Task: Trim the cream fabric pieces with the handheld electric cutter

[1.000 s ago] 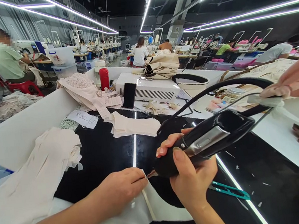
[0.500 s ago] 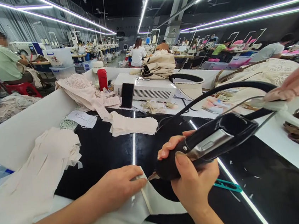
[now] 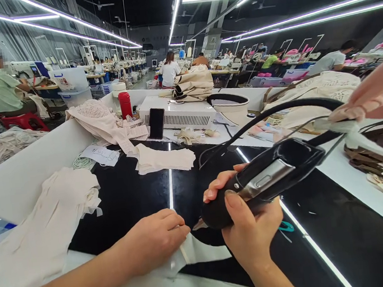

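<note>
A black handheld tool (image 3: 266,174) with a silver plate is gripped in my right hand (image 3: 249,222), and a thick black cable arcs from its far end. Its rounded near end sits just right of my left hand (image 3: 160,240). The fingers of my left hand are pinched together on the edge of a pale fabric piece (image 3: 202,250), which lies on the glossy black tabletop (image 3: 128,191). Another person's hand (image 3: 371,92) touches the cable at the right. A teal tool (image 3: 286,226) is partly hidden behind my right wrist.
Cream fabric pieces (image 3: 46,227) are piled at left, with a smaller stack (image 3: 164,158) ahead. Behind are a phone (image 3: 157,123), a red bottle (image 3: 125,105) and a white vented box (image 3: 178,113). Brown straps (image 3: 373,151) lie at right. People sit at machines beyond.
The view has shifted slightly. My left fingers have closed more tightly at the fabric's edge, and the teal tool is more covered by my right hand.
</note>
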Demonstrator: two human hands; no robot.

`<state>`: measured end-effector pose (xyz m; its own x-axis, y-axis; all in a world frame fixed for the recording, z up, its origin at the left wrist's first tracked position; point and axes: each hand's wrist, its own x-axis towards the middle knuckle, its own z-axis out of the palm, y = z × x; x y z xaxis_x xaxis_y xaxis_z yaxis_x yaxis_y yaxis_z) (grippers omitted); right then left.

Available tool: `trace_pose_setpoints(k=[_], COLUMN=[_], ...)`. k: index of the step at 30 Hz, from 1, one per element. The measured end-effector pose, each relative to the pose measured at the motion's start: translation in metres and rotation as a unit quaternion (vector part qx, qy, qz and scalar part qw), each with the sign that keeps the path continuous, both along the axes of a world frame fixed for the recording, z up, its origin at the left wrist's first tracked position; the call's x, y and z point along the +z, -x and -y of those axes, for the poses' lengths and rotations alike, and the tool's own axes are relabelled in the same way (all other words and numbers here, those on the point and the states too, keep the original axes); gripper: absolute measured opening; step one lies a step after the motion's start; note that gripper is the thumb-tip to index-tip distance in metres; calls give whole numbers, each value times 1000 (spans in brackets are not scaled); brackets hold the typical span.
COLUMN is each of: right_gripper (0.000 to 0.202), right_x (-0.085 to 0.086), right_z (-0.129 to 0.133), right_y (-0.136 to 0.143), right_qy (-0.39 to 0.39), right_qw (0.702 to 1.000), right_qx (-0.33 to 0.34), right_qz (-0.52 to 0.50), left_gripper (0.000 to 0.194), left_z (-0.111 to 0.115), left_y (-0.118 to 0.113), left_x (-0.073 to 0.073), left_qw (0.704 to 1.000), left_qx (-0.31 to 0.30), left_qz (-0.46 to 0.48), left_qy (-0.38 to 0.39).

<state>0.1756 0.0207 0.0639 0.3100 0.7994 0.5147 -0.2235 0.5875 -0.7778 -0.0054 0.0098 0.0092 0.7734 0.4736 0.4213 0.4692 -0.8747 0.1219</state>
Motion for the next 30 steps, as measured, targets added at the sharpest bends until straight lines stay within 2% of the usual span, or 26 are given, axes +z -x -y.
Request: trace_pose_setpoints(k=[3,15,24,30], right_gripper=[33,25,23,25], right_x=[-1,-4,-1,2], right_z=[1,2,2,8], right_y=[2,10,15,4], right_qy=[-2,-22,-22,-28], right_qw=[1000,998,999,999], right_qx=[4,52,26,20], right_qz=[-4,-6,6,-1], left_gripper=[16,19,23,18], left_z=[4,13,14,13], left_y=[-3,3,6,6], left_x=[-3,-9,-9,-4], left_qw=[1000,1000,1000,1000], left_qx=[2,14,19,11], left_qz=[-23,-11,-9,-10], left_qy=[7,-7,-9,-19])
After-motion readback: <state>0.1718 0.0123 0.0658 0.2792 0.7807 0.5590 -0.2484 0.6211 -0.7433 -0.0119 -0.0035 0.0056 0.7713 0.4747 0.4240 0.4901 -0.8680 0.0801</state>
